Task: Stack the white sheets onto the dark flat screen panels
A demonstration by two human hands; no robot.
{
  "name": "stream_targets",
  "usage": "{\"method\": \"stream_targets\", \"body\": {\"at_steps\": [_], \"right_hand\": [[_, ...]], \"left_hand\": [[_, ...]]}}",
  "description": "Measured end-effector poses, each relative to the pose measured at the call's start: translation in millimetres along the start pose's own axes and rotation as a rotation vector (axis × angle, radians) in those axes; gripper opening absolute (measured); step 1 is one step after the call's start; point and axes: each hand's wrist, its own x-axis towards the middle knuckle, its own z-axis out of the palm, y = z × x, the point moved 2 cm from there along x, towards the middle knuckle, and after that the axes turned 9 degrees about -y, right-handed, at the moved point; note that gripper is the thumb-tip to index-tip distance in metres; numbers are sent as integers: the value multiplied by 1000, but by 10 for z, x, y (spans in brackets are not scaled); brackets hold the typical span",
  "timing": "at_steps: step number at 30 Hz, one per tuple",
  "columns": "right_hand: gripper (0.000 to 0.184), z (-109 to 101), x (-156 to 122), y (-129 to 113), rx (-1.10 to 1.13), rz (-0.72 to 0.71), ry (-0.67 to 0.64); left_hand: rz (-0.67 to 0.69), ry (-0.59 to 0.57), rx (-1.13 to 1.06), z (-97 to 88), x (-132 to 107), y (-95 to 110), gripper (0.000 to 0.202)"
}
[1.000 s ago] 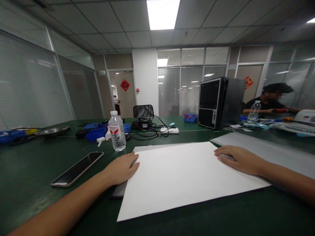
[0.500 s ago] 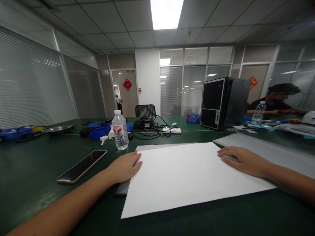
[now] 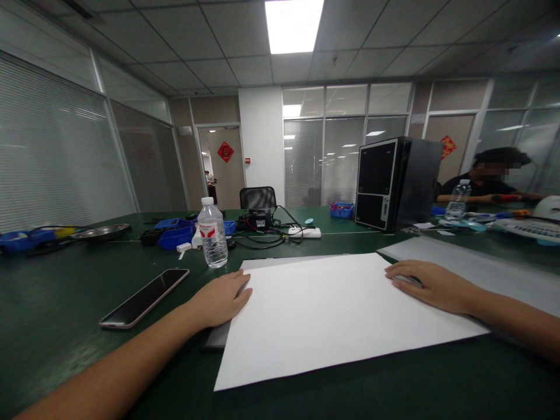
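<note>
A large white sheet of paper (image 3: 332, 315) lies flat on the dark green table (image 3: 56, 303) in front of me, on top of a grey board whose edge shows at the left. My left hand (image 3: 219, 298) rests palm down on the sheet's left edge, fingers stretched out. My right hand (image 3: 431, 284) lies flat on the sheet's right edge, fingers together and extended. Neither hand grips anything.
A phone (image 3: 144, 297) lies face up left of my left arm. A water bottle (image 3: 212, 234) stands behind it. Blue bins, cables and a power strip (image 3: 304, 232) sit further back. A black computer case (image 3: 394, 182) stands at the right; a person sits behind it. Another grey sheet (image 3: 481, 271) lies right.
Both hands stay flat on the sheet's edges. Only the view has shifted slightly; nothing on the table has moved.
</note>
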Motion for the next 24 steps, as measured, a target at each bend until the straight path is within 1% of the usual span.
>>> {"method": "stream_targets", "body": {"at_steps": [3,13,20,24], "right_hand": [[56,-11,-8,-10,11,5,-33],[59,-10,-23,-7,21,31,-72],[59,-11,-21,-47,51,25,-53],[60,20,-14,-19,43,31,-65]], "left_hand": [[3,-5,11,-3,-4,7,65],[15,-11,6,11,-9,-4,66],[51,-4,18,18,-9,-22,64],[44,-6,7,7,-36,-22,64]]}}
